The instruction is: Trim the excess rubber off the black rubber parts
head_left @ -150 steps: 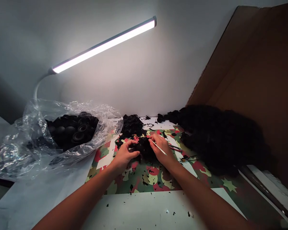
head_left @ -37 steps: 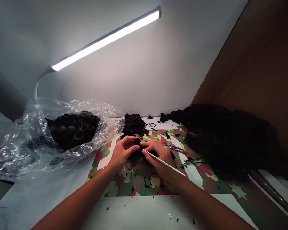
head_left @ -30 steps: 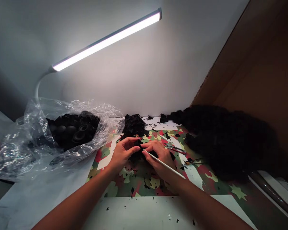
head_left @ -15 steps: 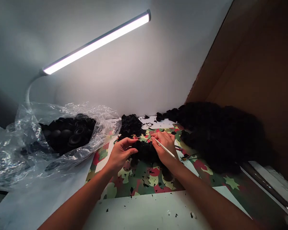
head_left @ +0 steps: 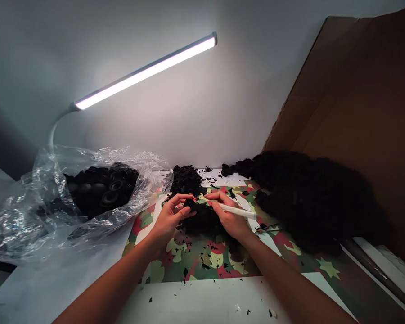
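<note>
My left hand (head_left: 171, 218) curls at the near edge of a heap of black pieces (head_left: 204, 218), thumb and forefinger around a small black rubbery piece (head_left: 190, 204). Its exact shape is lost against the dark heap. Opposite it, my right hand (head_left: 232, 219) grips a slim white pen-like tool (head_left: 238, 210), its handle slanting out to the right. The tool's tip is too small to make out. Both hands are close together above a camouflage-patterned sheet (head_left: 195, 245) strewn with black scraps.
A clear plastic bag (head_left: 23, 225) with black rubber rings (head_left: 110, 198) lies left. Behind my hands is a smaller black pile (head_left: 187, 179); a large black heap (head_left: 310, 202) fills the right, before a cardboard panel (head_left: 351, 90). A lit bar lamp (head_left: 148, 72) hangs above.
The white tool has swung from steeply slanted to nearly level, its handle now pointing right. A black piece now shows between my left fingers. The whole view has shifted slightly downward.
</note>
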### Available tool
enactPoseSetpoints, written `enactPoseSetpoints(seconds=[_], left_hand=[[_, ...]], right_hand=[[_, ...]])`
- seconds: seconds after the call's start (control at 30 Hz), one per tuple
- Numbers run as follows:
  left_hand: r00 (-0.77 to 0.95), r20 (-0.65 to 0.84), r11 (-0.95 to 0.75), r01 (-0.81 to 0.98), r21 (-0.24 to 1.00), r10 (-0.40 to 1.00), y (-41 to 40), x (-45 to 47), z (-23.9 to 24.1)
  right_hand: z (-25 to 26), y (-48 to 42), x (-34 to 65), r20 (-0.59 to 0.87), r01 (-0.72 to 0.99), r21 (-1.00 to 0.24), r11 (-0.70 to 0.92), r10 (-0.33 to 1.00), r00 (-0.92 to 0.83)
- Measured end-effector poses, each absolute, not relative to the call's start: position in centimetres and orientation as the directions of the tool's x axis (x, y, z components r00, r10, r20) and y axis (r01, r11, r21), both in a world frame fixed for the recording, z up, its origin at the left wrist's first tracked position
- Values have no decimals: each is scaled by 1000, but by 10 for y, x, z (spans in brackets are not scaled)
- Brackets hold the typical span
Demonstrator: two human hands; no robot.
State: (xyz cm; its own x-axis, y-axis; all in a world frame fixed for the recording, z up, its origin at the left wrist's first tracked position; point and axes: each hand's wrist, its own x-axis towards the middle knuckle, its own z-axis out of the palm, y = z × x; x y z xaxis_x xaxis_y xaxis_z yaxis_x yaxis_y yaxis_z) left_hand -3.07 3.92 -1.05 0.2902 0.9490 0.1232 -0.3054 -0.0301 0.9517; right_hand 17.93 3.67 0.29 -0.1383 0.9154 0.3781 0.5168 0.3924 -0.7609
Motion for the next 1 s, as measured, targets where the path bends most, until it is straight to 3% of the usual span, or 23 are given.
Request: enactPoseSetpoints(seconds=[0.07,0.2,0.3,0.43,0.7,0.87,1.0], left_hand=[[274,125,-56,-245,968,954,38,-30,-8],[236,195,-182,-72,981,952,34,-29,-1],[243,223,-219,-44,975,944,30,-26,2],[249,253,-258,-15,966,935,28,-22,0],[218,156,-129,-132,983,963,35,-24,-10],[77,67,-47,-236,971,995,37,-13,-16],[-122,75,-109,-302,947,990,53,-27,-11]], right_hand=[[3,29,170,402,456,-767,452,892,-207],[-3,24,156,434,567,-619,544,838,-330],[-8,27,153,423,643,-548,535,841,-338],[-12,31,152,428,646,-550,529,843,-326],[-13,29,147,459,564,-558,609,792,-402],[-18,25,139,509,577,-510,638,765,-395],[-16,8,133,553,502,-435,748,662,-507]])
